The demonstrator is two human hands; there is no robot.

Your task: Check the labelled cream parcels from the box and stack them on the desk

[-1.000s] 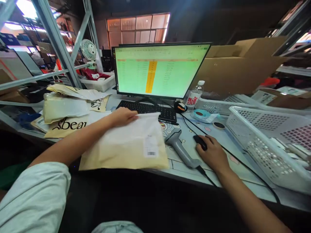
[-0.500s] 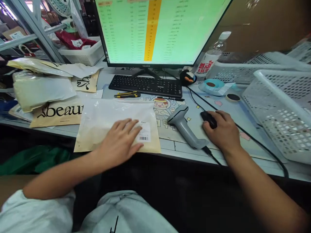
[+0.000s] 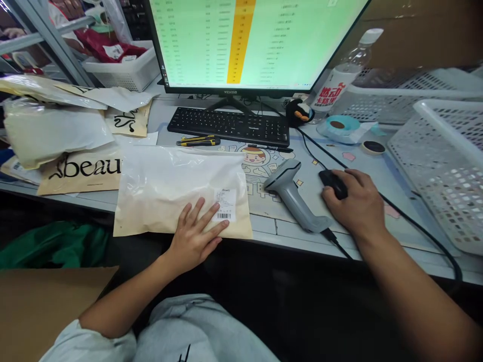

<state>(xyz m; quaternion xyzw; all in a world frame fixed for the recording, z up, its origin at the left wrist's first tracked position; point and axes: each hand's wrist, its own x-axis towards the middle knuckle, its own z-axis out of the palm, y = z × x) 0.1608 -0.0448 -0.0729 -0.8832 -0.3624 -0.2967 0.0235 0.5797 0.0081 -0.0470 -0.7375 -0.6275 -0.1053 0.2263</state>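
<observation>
Left hand [image 3: 191, 240]: grip spread flat on labelled mailer [image 3: 162, 186]; right hand [image 3: 358, 205]: grip curled around black mouse [image 3: 332, 181]; grey scanner [image 3: 296, 200] lies between mailer and mouse on table [image 3: 264, 227].

Left grip [image 3: 194, 242] spread flat on pale mailer bag [image 3: 162, 181], overlapping barcode label [image 3: 226, 201]. Right grip [image 3: 357, 205] holds black mouse [image 3: 333, 184]. Grey scanner [image 3: 295, 197] lies between grips on surface [image 3: 261, 226]. Keyboard [image 3: 230, 125] below lit monitor [image 3: 287, 40]; penguin toy [image 3: 298, 111] beside bottle [image 3: 341, 75].
</observation>
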